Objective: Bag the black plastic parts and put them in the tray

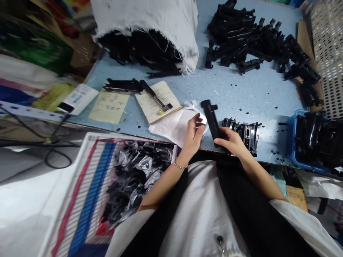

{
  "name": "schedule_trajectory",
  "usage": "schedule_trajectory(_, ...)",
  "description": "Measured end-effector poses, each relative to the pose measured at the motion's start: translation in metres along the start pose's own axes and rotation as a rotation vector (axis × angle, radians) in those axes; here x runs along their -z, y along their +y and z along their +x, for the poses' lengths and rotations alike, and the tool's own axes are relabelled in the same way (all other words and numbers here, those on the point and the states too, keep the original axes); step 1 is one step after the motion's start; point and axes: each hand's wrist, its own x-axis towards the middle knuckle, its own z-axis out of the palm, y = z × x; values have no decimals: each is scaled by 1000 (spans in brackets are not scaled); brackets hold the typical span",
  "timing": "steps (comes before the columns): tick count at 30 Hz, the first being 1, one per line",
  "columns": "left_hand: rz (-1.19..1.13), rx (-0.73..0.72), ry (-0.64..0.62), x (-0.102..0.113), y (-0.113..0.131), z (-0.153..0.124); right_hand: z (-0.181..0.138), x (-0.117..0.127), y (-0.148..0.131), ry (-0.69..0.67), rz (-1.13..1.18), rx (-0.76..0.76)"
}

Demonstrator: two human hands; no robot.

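Note:
My right hand (232,141) grips the lower end of a long black plastic part (210,119), which stands tilted with its upper end leaning left. Just left of it, my left hand (195,132) holds nothing; its fingers are apart and curl slightly over a stack of clear plastic bags (170,127). Close by on the right, a row of similar black parts (246,134) lies at the table's front edge, partly behind my right hand. A notebook (158,101) lies beyond the bags, with a black-handled tool (155,94) across it.
A white woven sack (147,16) spills black parts at the back. More black parts (241,35) are heaped at the back right. A blue basket (292,142) of parts stands right. Below the table's left edge, a striped bag-lined crate (88,192) holds bagged parts.

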Motion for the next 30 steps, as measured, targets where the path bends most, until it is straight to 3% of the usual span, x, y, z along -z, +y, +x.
schedule_trajectory(2,347,-54,8,18,-10,0,-1,7,1,25,206,-58)
schedule_trajectory(4,638,-57,-67,33,-20,5,-2,9,-1,25,353,-87)
schedule_trajectory(6,709,-52,-195,45,-29,14,-1,5,-4,6,442,-113)
schedule_trajectory(9,521,-37,-324,59,-39,29,3,-4,-8,-29,539,-146)
schedule_trajectory(12,405,7,-246,63,-40,32,9,-11,-8,-58,586,-157)
schedule_trajectory(15,523,-35,-110,49,-32,19,15,-15,-7,-46,624,-160)
schedule_trajectory(19,700,-112,-250,29,-27,10,20,-17,-6,-38,651,-167)
schedule_trajectory(21,587,-69,-305,32,-32,17,19,-15,-7,-36,648,-172)
schedule_trajectory(26,124,57,-250,52,-39,35,19,-17,-6,-52,657,-145)
schedule_trajectory(30,70,52,-188,53,-28,27,32,-39,-6,-130,657,-145)
